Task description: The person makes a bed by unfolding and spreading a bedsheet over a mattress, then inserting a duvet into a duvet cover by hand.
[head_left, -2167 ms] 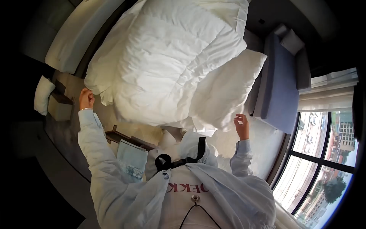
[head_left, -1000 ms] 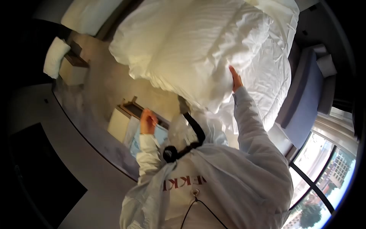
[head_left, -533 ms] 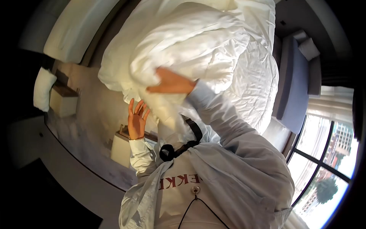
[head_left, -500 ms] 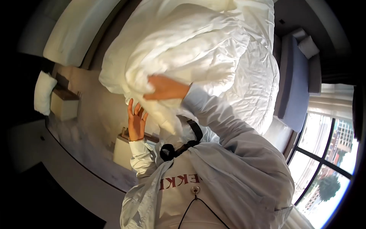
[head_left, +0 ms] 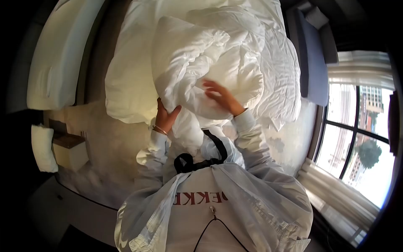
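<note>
A bunched white duvet (head_left: 210, 54) lies heaped over the bed in the upper middle of the head view, with a corner hanging toward my body. At the near edge of this heap, my left hand (head_left: 166, 117) has its thumb and fingers around a fold of the duvet. Its fingertips are partly hidden by the cloth. Over the middle of the heap is my right hand (head_left: 223, 98), its fingers spread and smeared by motion. Nothing shows in that hand, and whether its fingertips touch the cloth I cannot tell.
A second white bed (head_left: 63, 54) stands at the left. Below it are a small bedside cabinet (head_left: 71, 153) and a white pillow (head_left: 43, 147). To the right are a blue-grey sofa (head_left: 311, 59) and a large window (head_left: 357, 130) with pale curtains (head_left: 336, 193).
My left hand has moved up from beside the duvet and taken hold of its near edge. My right hand has shifted right, off the left side of the heap. The view has turned slightly.
</note>
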`<action>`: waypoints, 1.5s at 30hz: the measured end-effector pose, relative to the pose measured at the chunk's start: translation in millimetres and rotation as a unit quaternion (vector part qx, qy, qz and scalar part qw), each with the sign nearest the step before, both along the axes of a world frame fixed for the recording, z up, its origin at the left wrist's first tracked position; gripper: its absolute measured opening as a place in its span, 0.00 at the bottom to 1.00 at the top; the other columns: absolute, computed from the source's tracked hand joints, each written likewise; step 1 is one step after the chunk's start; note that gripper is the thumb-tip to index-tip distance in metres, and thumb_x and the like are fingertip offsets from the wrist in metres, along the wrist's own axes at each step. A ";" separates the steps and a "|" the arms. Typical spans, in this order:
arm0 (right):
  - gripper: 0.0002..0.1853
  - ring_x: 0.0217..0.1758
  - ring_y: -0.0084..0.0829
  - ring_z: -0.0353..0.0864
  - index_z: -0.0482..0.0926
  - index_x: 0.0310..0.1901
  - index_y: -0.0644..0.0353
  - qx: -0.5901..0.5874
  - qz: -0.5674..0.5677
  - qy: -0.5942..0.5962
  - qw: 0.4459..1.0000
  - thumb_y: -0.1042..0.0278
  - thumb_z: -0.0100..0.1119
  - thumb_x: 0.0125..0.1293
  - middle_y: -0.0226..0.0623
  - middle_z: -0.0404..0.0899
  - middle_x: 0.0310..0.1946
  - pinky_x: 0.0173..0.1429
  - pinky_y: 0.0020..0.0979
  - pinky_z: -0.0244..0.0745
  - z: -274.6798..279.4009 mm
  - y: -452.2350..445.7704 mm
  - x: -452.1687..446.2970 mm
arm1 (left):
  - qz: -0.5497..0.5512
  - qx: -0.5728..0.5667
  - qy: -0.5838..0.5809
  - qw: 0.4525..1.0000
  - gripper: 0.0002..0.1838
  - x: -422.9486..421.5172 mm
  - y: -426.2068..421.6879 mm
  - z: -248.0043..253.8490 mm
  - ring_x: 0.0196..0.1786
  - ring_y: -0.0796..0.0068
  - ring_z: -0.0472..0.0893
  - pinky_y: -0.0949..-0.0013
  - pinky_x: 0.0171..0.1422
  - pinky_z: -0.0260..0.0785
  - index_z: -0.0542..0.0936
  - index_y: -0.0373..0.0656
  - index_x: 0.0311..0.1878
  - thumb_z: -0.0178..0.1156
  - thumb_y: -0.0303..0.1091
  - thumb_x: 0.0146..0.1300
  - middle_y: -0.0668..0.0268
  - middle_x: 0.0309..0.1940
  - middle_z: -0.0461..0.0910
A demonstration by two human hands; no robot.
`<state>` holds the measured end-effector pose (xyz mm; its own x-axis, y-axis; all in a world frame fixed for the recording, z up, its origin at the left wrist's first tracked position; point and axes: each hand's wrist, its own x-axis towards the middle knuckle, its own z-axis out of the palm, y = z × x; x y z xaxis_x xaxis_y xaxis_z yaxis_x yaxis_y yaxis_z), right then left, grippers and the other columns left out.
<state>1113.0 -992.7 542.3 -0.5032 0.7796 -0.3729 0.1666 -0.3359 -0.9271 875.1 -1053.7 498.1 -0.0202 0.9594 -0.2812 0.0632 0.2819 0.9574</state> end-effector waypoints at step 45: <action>0.46 0.53 0.36 0.69 0.54 0.59 0.63 -0.231 -0.444 -0.036 0.865 0.54 0.70 0.42 0.42 0.63 0.55 0.49 0.41 0.68 -134.9 188.7 194.5 | 0.080 0.000 0.175 0.981 0.22 65.1 -18.3 2.9 0.47 0.62 0.76 0.67 0.49 0.67 0.75 0.38 0.46 0.61 0.42 0.50 0.58 0.42 0.78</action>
<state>1307.5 -804.0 407.3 0.2552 0.6061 -0.7533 -0.2967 -0.6924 -0.6576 940.2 -1072.0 501.1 -0.2651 0.9361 -0.2311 0.3424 0.3155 0.8850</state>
